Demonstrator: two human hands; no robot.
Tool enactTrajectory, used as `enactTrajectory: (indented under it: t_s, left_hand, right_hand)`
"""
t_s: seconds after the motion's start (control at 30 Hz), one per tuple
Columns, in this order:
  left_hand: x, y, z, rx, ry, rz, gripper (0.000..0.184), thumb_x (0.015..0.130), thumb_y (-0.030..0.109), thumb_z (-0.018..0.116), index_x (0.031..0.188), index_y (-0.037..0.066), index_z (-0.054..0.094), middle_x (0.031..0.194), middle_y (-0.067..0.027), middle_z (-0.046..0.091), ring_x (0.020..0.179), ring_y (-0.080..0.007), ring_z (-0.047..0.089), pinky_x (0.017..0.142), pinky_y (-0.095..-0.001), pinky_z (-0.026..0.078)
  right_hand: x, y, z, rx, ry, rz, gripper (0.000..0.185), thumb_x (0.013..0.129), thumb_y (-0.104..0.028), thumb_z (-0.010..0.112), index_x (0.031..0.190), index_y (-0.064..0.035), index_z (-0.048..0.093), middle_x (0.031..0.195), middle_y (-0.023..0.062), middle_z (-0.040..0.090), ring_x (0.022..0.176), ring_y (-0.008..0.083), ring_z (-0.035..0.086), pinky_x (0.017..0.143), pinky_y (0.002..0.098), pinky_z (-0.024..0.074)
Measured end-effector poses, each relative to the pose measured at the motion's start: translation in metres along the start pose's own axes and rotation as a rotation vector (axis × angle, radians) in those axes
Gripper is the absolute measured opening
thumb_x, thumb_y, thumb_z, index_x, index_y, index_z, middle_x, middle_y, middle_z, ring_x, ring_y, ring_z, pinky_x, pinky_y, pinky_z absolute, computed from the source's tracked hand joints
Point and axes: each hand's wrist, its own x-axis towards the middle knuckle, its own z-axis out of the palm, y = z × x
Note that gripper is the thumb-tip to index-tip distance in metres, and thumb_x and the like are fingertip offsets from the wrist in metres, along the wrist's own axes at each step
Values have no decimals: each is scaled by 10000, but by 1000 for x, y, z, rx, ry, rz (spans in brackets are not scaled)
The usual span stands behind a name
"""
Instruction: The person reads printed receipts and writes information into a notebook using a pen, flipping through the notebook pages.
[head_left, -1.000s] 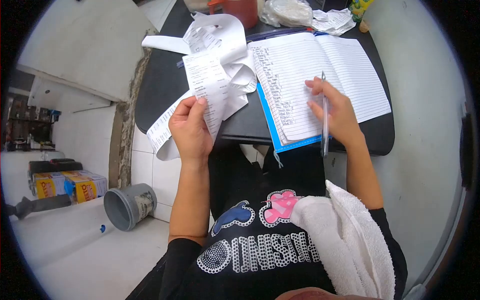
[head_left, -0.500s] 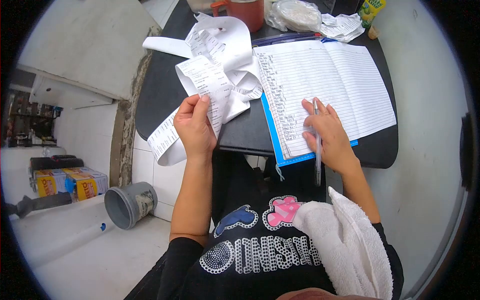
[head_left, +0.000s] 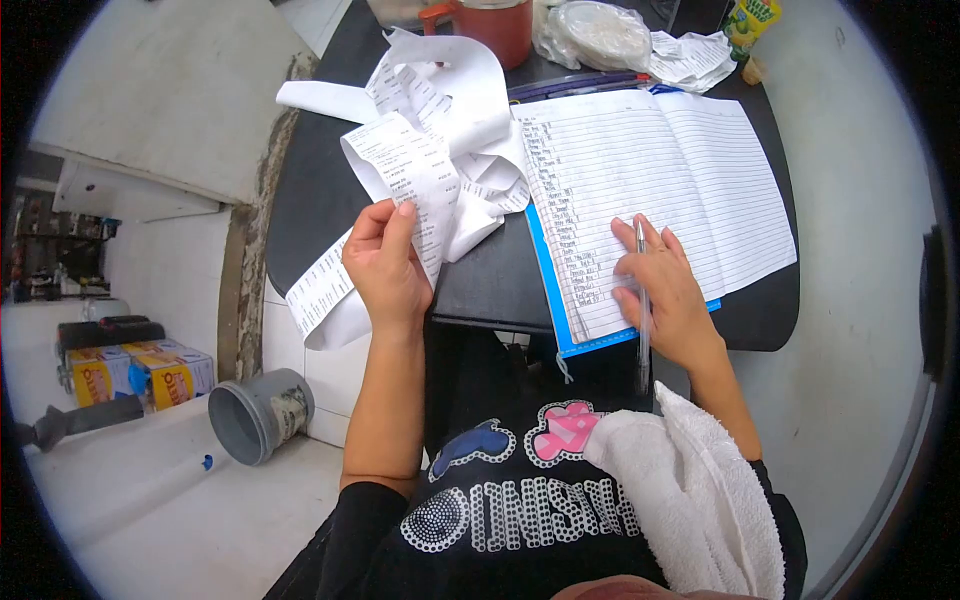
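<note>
I see the left hand [head_left: 388, 268] pinching a long paper strip [head_left: 428, 180] beside the notebook [head_left: 625, 165]. Over the notebook, the right hand [head_left: 668, 297] grips a clear pen [head_left: 643, 350].

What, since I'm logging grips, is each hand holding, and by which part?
Left hand: a long printed receipt, partway along its length. Right hand: a clear pen, along its far half.

Rcpt [head_left: 425, 165] is smooth ppr, pen [head_left: 643, 325] glossy plstc.

There are two hands [head_left: 388, 268], one clear pen [head_left: 643, 340], one notebook [head_left: 640, 165] at two o'clock and one bucket [head_left: 282, 392] at eight.
</note>
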Motion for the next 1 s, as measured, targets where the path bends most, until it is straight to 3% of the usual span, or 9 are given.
enactTrajectory:
  t_s: [0.37, 0.47, 0.57, 0.6, 0.63, 0.7, 0.8, 1.0]
  left_hand:
    - [-1, 0, 1, -6, -15, 24, 51, 798, -33, 574, 848, -33, 566, 857, -99, 615, 762, -119, 577, 734, -234, 461]
    - [0, -1, 1, -6, -26, 33, 54, 799, -33, 572, 852, -32, 568, 856, -99, 615, 761, -120, 579, 734, -237, 466]
    - [-1, -2, 1, -3, -45, 53, 59, 810, -29, 556, 869, -33, 560, 874, -115, 613, 776, -142, 593, 743, -260, 483]
    - [0, -4, -3, 7, -60, 62, 65, 819, -24, 541, 882, -36, 551, 894, -131, 612, 792, -163, 604, 752, -281, 497]
    - [1, -5, -5, 19, -75, 71, 71, 829, -20, 526, 895, -38, 542, 914, -146, 612, 808, -185, 615, 761, -303, 510]
    - [1, -6, -6, 7, -81, 71, 72, 826, -18, 530, 894, -40, 543, 909, -145, 612, 805, -183, 615, 763, -302, 510]
    - [2, -6, -7, 6, -85, 67, 78, 820, -15, 542, 894, -42, 546, 902, -143, 614, 799, -180, 614, 759, -298, 508]
    - [2, -6, -9, 25, -87, 61, 84, 809, -11, 564, 888, -39, 557, 889, -134, 617, 791, -173, 607, 749, -285, 494]
  right_hand:
    - [0, 0, -2, 7, -10, 2, 206, 766, -145, 592, 925, -75, 480, 1304, 150, 428, 1261, 360, 308, 1032, 492, 185]
    - [4, -1, -12, 5, -45, 0, 193, 817, -193, 547, 950, -56, 518, 1213, 165, 499, 1199, 334, 399, 1001, 446, 263]
    - [28, 3, -36, 441, 12, 103, 234, 880, -227, 463, 957, -31, 567, 1052, 168, 566, 1020, 296, 522, 894, 380, 378]
    - [44, 11, -36, 454, 164, -90, 304, 919, -234, 397, 933, -5, 597, 920, 129, 586, 823, 214, 556, 747, 309, 437]
    - [57, 15, -36, 575, 177, 32, 334, 931, -245, 379, 930, 4, 601, 880, 89, 605, 752, 149, 552, 675, 273, 445]
    - [92, 23, -28, 811, 244, 162, 314, 921, -262, 423, 945, -20, 622, 742, 44, 616, 648, 93, 556, 566, 216, 436]
    - [130, 32, -15, 997, 183, 307, 221, 872, -246, 539, 804, -39, 577, 711, 42, 592, 604, 70, 530, 503, 183, 402]
    - [139, 49, 15, 1013, 285, 297, 257, 779, -215, 673, 674, -92, 473, 590, -20, 506, 487, 32, 416, 425, 173, 323]
